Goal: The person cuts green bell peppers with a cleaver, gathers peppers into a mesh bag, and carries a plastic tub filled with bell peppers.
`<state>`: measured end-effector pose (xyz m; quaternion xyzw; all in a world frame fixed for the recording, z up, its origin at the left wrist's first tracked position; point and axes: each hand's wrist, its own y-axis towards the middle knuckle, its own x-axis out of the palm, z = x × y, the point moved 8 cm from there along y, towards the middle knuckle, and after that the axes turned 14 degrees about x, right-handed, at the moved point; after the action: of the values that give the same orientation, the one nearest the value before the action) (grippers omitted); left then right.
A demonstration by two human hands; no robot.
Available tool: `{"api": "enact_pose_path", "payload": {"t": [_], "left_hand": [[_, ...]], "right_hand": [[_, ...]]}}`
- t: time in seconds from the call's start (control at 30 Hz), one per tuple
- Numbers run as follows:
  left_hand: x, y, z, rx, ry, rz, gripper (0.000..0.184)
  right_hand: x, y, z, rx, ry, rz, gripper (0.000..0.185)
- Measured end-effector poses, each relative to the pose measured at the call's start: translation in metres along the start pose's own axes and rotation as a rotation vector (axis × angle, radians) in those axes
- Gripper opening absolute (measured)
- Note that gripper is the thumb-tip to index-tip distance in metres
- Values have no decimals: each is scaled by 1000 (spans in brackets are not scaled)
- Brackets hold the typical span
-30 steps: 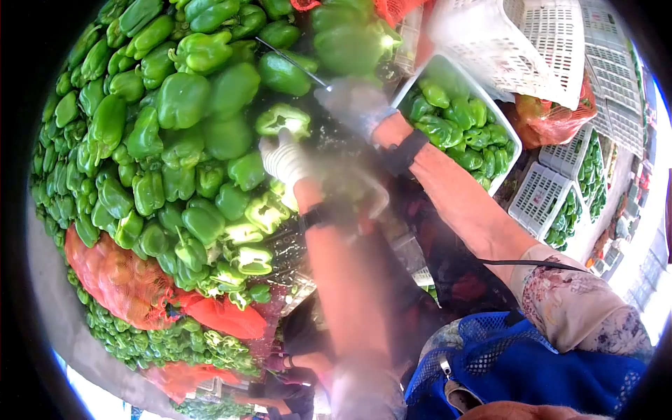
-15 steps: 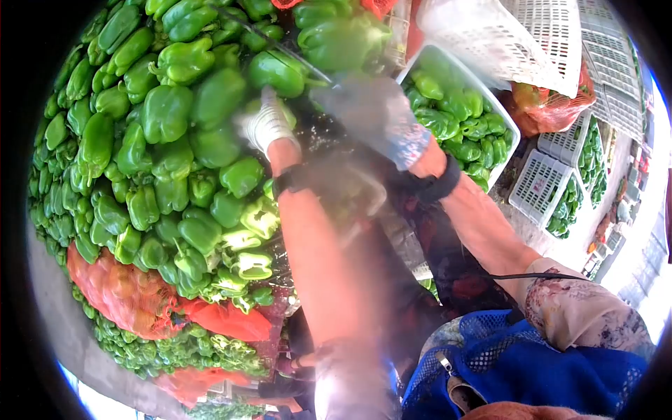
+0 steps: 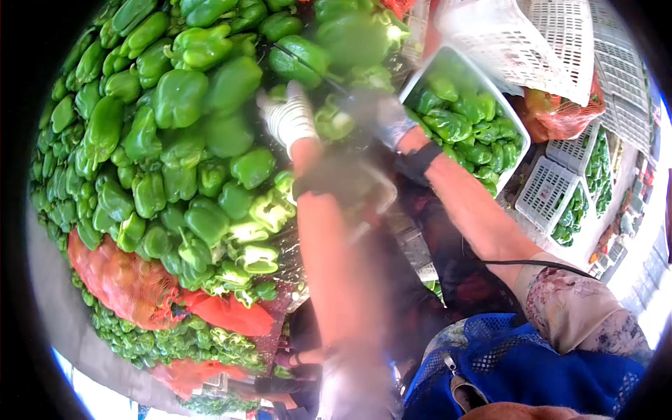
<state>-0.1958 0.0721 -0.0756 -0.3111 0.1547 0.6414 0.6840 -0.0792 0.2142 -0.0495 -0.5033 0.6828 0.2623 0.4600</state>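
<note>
My left hand (image 3: 288,120), in a white ribbed glove, reaches into a large heap of green bell peppers (image 3: 180,98). Its fingers are apart, and a small part of a pepper shows between them. My right hand (image 3: 383,117), gloved and blurred, is closed around the near end of a long thin dark tool (image 3: 308,68); a blur over the lens hides its kind. The tool's far part lies across a whole green bell pepper (image 3: 299,56). Between my hands is a pale green pepper (image 3: 334,123), apparently cut. Several cut-open peppers (image 3: 260,258) lie at the heap's near edge.
To the right stands a white crate (image 3: 523,133) filled with green peppers. Behind it are white perforated crates (image 3: 521,49) and a red net bag (image 3: 560,115). Grey crates (image 3: 548,192) stand farther right. Red net bags (image 3: 122,283) lie at left.
The view has shifted, with the heap now farther right. My left hand's fingers have spread. My right hand has drawn the tool back toward me, and a pale pepper shows between the hands.
</note>
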Motion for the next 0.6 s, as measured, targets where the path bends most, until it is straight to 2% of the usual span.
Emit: {"api": "enact_pose_path", "payload": {"t": [0.03,0.1,0.13,0.17,0.23,0.3,0.33,0.37,0.4,0.47,0.53,0.57,0.6], "left_hand": [[-2,0,-2,-1,-120,22,61],[-36,4,1,-73,-43,115,45],[-65,-11,34,4,-193,256,33],[-82,-4,42,121,-96,272,32],[-97,8,76,490,401,261,36],[-88,24,94,625,474,127,42],[-80,29,103,687,512,52,44],[-73,33,107,646,639,-22,48],[-66,36,112,600,765,-98,51],[-54,43,107,506,956,-209,61],[-48,43,108,514,1071,-234,60],[-45,45,116,524,1119,-224,60],[-44,45,116,448,1098,-278,60]], "right_hand": [[1,-2,0,-8,-37,-81,40],[-47,-8,-24,46,-59,-112,41],[-60,-17,-35,41,-116,-93,41],[-63,-31,-40,41,-61,-101,39],[-56,-56,-41,34,50,-103,35],[9,-82,-19,23,258,-298,41],[36,-95,-9,-15,273,-257,42],[56,-103,-3,-53,286,-215,44],[66,-111,4,-124,207,-34,44],[52,-112,-4,-114,33,-4,41],[-11,-80,-29,41,-168,-294,37],[-12,-78,-22,-64,-36,-142,37],[0,-84,-2,-169,99,6,40]]}}
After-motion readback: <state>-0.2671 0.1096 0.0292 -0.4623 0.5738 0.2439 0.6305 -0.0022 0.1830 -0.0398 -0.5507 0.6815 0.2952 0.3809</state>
